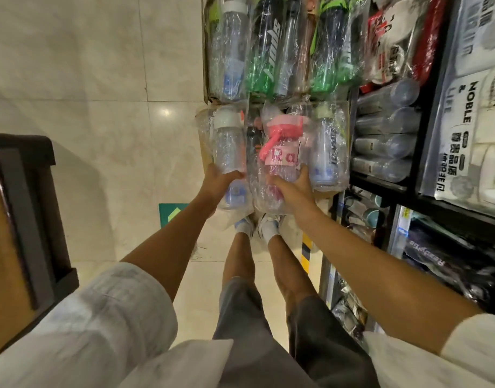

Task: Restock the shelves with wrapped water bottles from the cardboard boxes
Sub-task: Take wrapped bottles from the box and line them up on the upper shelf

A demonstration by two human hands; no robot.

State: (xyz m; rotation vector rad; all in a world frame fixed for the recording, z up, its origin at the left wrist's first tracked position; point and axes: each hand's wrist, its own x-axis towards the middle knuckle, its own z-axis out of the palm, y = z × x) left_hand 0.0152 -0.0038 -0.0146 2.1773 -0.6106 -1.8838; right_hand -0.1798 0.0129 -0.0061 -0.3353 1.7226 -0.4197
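Here the left hand (218, 179) is curling its fingers around a white-capped wrapped bottle (230, 147), while the right hand (292, 186) is clamping a pink-capped wrapped bottle (279, 155) just beyond its fingertips, above the cardboard box (205, 77) beside the shelves (380, 180).

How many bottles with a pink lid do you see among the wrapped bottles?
1. The pink-lidded bottle sits in the nearer box, gripped by the right hand, while the left hand holds a clear white-capped bottle. Others may be hidden underneath.
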